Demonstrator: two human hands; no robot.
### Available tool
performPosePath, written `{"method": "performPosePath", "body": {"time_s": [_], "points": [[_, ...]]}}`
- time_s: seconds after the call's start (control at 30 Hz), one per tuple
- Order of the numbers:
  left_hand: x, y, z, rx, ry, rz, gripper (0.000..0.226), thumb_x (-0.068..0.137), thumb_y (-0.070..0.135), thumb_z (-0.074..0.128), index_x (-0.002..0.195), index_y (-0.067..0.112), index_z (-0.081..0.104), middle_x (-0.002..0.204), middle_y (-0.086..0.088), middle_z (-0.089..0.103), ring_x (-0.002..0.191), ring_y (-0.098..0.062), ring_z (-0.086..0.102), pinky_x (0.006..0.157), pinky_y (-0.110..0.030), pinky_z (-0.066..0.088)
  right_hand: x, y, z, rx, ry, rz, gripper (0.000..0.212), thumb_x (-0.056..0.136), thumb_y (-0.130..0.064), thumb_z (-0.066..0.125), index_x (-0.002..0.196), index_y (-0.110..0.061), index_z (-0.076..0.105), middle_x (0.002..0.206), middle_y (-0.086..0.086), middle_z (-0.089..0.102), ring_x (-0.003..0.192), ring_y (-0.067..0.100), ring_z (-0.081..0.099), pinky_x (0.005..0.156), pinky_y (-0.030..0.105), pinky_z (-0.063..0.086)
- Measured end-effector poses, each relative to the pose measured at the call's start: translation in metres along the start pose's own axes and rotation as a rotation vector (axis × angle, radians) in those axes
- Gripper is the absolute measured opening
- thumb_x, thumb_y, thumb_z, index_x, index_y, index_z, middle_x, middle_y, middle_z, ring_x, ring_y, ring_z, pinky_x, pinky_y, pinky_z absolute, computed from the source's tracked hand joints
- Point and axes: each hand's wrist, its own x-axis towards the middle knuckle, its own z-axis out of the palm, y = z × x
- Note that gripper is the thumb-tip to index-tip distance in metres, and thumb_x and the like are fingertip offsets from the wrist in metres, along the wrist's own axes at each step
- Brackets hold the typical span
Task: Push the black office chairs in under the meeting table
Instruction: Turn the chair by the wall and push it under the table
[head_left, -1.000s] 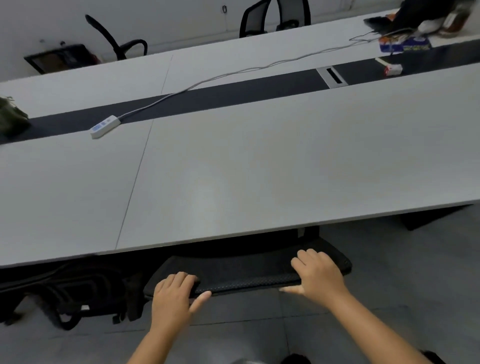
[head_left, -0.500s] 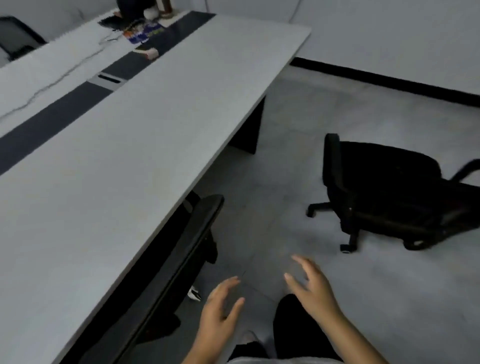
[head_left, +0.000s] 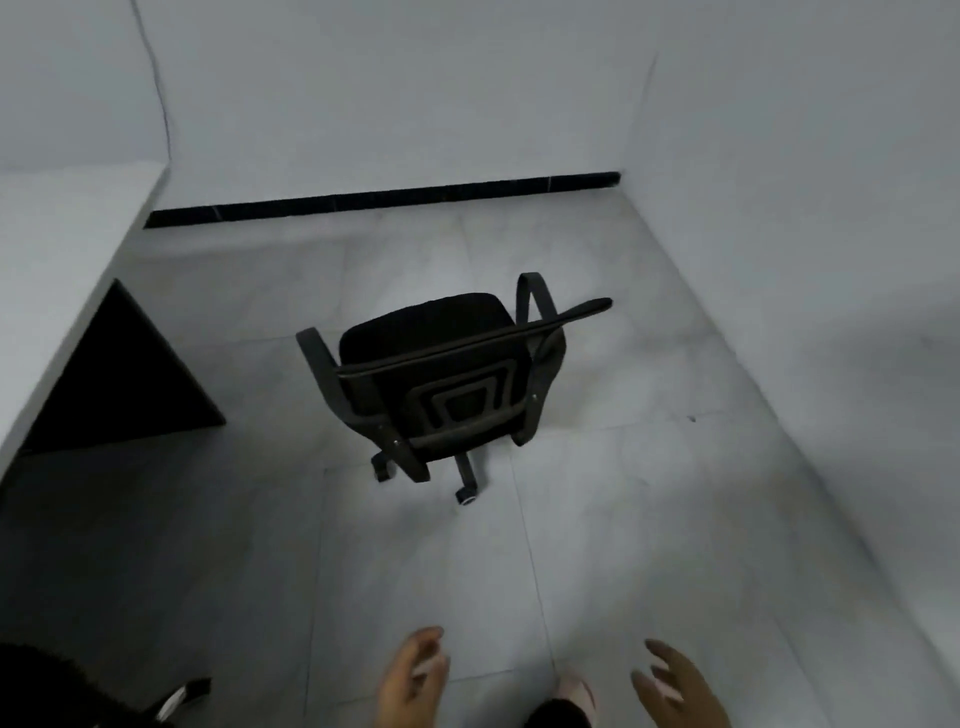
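While both bare hands hang low at the bottom edge of the head view, a black mesh-backed office chair with looped armrests and castor wheels (head_left: 447, 384) stands alone out on the pale grey tiled floor (head_left: 623, 519), well apart from them. Its backrest faces the camera and its seat points toward the far white wall with the black skirting strip (head_left: 384, 200). To its left, apart from it, the end of the light grey meeting table (head_left: 57, 270) shows, with a dark panel leg (head_left: 119, 379) beneath the top – the chair is not under it.

The left hand (head_left: 410, 680) has loosely curved, spread fingers and holds nothing. The right hand (head_left: 675, 686) is likewise spread and relaxed, touching nothing. Between them, a pale shoe tip (head_left: 574, 693) shows on the floor. At the lower left corner sits a dark blurred shape – part of another black chair (head_left: 62, 691), its base barely visible.
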Motion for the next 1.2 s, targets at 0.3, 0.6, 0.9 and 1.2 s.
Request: {"method": "performPosePath", "body": {"time_s": [0.3, 0.6, 0.9, 1.2], "points": [[0.028, 0.073, 0.121, 0.002, -0.037, 0.100, 0.026, 0.084, -0.006, 0.053, 0.089, 0.018, 0.057, 0.097, 0.007, 0.058, 0.091, -0.001, 0.053, 0.063, 0.001, 0.041, 0.107, -0.051, -0.096, -0.001, -0.105, -0.282, 0.032, 0.080, -0.017, 0.065, 0.105, -0.029, 0.048, 0.108, -0.004, 0.056, 0.104, 0.012, 0.053, 0.078, 0.013, 0.042], [0.096, 0.129, 0.168, -0.082, 0.244, 0.081, 0.027, 0.084, -0.006, 0.054, 0.088, 0.021, 0.057, 0.096, 0.001, 0.060, 0.094, -0.013, 0.057, 0.074, -0.015, 0.041, 0.216, -0.121, -0.119, -0.032, -0.155, -0.393, 0.034, 0.076, -0.027, 0.069, 0.103, -0.027, 0.048, 0.105, -0.016, 0.056, 0.107, 0.009, 0.053, 0.086, 0.014, 0.042], [0.196, 0.229, 0.175, 0.017, 0.579, 0.215, 0.026, 0.088, 0.005, 0.051, 0.104, 0.024, 0.048, 0.098, 0.016, 0.049, 0.091, -0.002, 0.050, 0.072, -0.013, 0.039, 0.328, -0.274, -0.059, -0.671, -0.089, -1.236, 0.048, 0.075, -0.049, 0.042, 0.109, -0.018, 0.054, 0.110, 0.000, 0.063, 0.106, 0.010, 0.049, 0.088, 0.032, 0.043], [0.230, 0.224, 0.197, 0.501, 0.803, 0.080, 0.023, 0.075, -0.003, 0.067, 0.098, -0.001, 0.065, 0.105, -0.017, 0.065, 0.101, -0.034, 0.058, 0.088, -0.034, 0.037, 0.386, -0.283, -0.021, -0.958, -0.252, -1.655, 0.042, 0.045, -0.056, 0.080, 0.068, -0.024, 0.066, 0.063, -0.008, 0.062, 0.055, 0.009, 0.056, 0.047, 0.019, 0.046]]}}
